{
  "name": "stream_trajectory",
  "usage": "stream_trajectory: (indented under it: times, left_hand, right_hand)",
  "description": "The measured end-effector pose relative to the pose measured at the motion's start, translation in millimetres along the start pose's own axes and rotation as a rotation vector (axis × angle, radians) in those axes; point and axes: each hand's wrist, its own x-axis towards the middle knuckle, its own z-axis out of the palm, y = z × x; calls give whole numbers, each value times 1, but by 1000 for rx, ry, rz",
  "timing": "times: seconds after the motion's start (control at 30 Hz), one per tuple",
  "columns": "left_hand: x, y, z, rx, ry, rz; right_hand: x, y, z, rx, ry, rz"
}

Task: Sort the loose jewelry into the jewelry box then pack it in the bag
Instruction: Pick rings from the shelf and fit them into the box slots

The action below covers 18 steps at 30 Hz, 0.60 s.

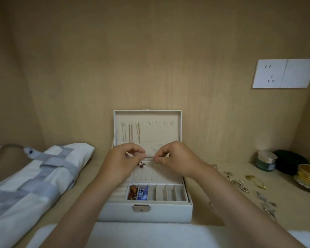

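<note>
Cream jewelry box (115, 211) lies open under your left hand (123, 161) and right hand (175, 160). Both pinch their fingertips together, on what I cannot tell. A tiny piece could slip between the compartments if your grip loosens. The loose jewelry (238, 183) waits at right, the bag (43, 167) at left.

Left hand (123, 159), right hand (175, 158) — fingertips pinched together

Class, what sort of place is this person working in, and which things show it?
Likely a home dressing nook: wood-panelled walls enclose it, a wall socket is mounted at right, and cosmetic jars share the shelf with an open jewelry box.
</note>
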Motion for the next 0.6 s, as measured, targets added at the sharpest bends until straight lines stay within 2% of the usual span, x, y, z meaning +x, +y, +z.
stream_trajectory:
  times: [0.33,0.4,0.53,0.6]
  left_hand:
    - [-9,-24,-21,-86,-13,-59]
    - [-11,-23,-20,-80,-24,-60]
    - [-14,-20,-17,-145,-26,-76]
    - [-15,-17,-17,-198,-15,-100]
  right_hand:
    - [11,-13,26,108,-235,30]
    - [11,-11,22,138,-205,26]
    - [11,-13,17,235,-6,-46]
    - [9,-20,18,328,11,-87]
